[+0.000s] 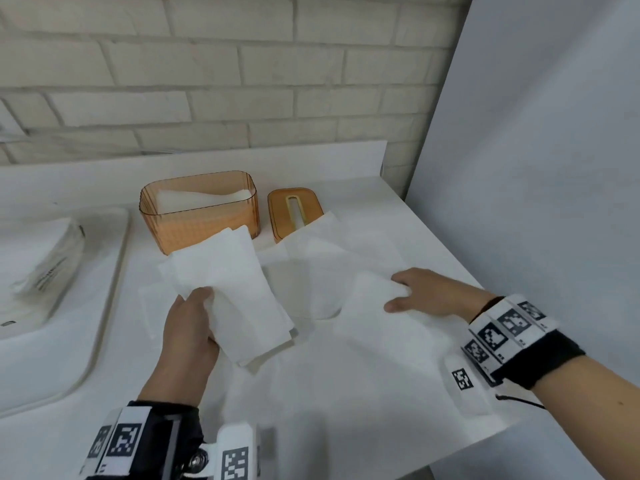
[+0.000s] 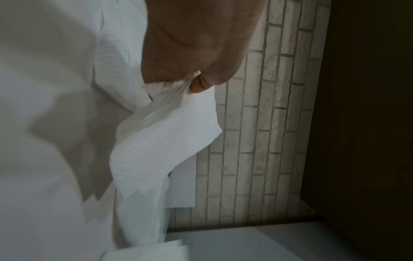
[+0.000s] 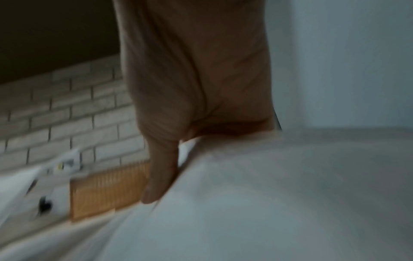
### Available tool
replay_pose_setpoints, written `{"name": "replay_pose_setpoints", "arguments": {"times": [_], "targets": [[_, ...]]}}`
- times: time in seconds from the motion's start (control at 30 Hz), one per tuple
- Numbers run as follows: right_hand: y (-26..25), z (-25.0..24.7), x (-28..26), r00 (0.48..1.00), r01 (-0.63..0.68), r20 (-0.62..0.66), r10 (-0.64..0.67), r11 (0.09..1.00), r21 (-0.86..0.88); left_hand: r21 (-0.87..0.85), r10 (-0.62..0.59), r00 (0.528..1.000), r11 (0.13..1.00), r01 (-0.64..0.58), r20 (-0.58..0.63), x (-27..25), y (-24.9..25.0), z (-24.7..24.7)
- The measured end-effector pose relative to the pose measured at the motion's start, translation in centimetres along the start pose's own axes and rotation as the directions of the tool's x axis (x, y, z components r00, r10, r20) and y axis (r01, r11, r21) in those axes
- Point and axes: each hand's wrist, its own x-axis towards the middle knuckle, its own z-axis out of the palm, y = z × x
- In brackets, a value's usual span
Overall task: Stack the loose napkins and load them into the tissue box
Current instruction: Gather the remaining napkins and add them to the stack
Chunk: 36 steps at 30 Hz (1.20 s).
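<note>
Napkins (image 1: 239,292) gathered into a loose stack sit in the left hand (image 1: 188,327), just in front of the tissue box (image 1: 199,211), lifted clear of the counter (image 1: 311,427). That hand's thumb lies on top of the stack and the fingers curl underneath, so it pinches the stack along its near-left edge; the left wrist view shows the sheets (image 2: 163,141) drooping away from the thumb, their edges not lined up.

In front of and to the right of the tissue box, the right hand (image 1: 426,292) pinches the far edge of a single napkin (image 1: 388,327), thumb towards the near side and fingers over the top. The rest of that napkin lies flat on the counter. The right wrist view is blurred, but shows the thumb pressed against the white sheet (image 3: 245,203) beside the box's ribbed wall (image 3: 107,192).

Another unfolded napkin (image 1: 329,258) lies spread on the counter between the two hands, its far corner overlapping the lid (image 1: 294,211), which rests flat just to the right of the tissue box (slot facing up). The tissue box itself is amber, translucent, open at the top, with some white paper already inside it. Left of the box, a clear plastic wrapper (image 1: 45,258) lies in a white basin (image 1: 104,306).
</note>
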Motion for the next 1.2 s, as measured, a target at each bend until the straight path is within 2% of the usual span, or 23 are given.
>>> {"name": "replay_pose_setpoints", "arguments": {"times": [0.17,0.27,0.33,0.4,0.47,0.53,0.57,0.63,0.73,0.87,0.93,1.0,1.07,1.13,1.2], "targets": [[-5.9,-4.3,2.6,0.974,0.226,-0.023,-0.227,0.945,0.237,-0.03,0.014,0.998,0.999,-0.017,-0.069,0.3,0.2,-1.1],[-8.8,-5.0,5.2,0.954,0.281,0.01,-0.301,0.901,0.329,-0.061,0.029,0.993,0.998,-0.036,-0.113,0.4,0.7,-2.6],[-10.2,-5.1,6.6,0.933,0.299,0.078,-0.352,0.877,0.376,-0.078,0.05,0.987,0.995,-0.062,-0.154,0.7,1.2,-3.9],[-11.2,-4.3,8.1,0.9,0.301,0.213,-0.38,0.896,0.327,-0.092,0.073,0.978,0.991,-0.093,-0.194,0.9,1.6,-4.8],[-11.5,-2.4,9.9,0.898,0.323,0.277,-0.341,0.94,0.11,-0.102,0.09,0.975,0.988,-0.112,-0.203,1.0,1.9,-5.1],[-11.1,-0.2,11.4,0.937,0.298,0.228,-0.264,0.946,-0.128,-0.103,0.099,0.973,0.987,-0.122,-0.206,1.2,1.9,-5.0],[-10.8,0.8,11.8,0.952,0.267,0.206,-0.224,0.94,-0.212,-0.105,0.101,0.973,0.987,-0.124,-0.208,1.4,1.9,-5.1],[-10.3,2.0,12.3,0.967,0.229,0.178,-0.185,0.934,-0.274,-0.106,0.102,0.971,0.986,-0.127,-0.215,1.8,2.0,-5.2],[-10.1,2.5,12.8,0.97,0.23,0.151,-0.193,0.93,-0.288,-0.101,0.096,0.971,0.987,-0.121,-0.218,2.5,2.1,-5.0],[-10.1,3.0,12.9,0.968,0.251,0.084,-0.237,0.918,-0.308,-0.065,0.112,0.98,0.99,-0.124,-0.163,2.8,1.8,-4.3],[-9.7,3.2,12.6,0.967,0.254,0.024,-0.255,0.94,-0.228,-0.052,0.103,0.982,0.992,-0.112,-0.156,2.9,1.5,-4.1],[-9.3,2.7,12.1,0.965,0.264,0.036,-0.261,0.96,-0.089,-0.042,0.075,0.986,0.996,-0.082,-0.149,3.1,1.1,-3.8],[-8.9,0.8,11.2,0.964,0.259,0.05,-0.261,0.964,0.054,-0.033,0.061,0.988,0.997,-0.067,-0.14,3.1,1.0,-3.3],[-8.3,-2.7,10.2,0.971,0.235,0.007,-0.24,0.957,0.172,-0.032,0.054,0.989,0.998,-0.059,-0.137,3.1,1.0,-2.8],[-7.2,-6.8,10.0,0.979,0.202,-0.06,-0.195,0.968,0.151,-0.029,0.051,0.99,0.998,-0.055,-0.131,3.2,1.0,-2.3]]}}
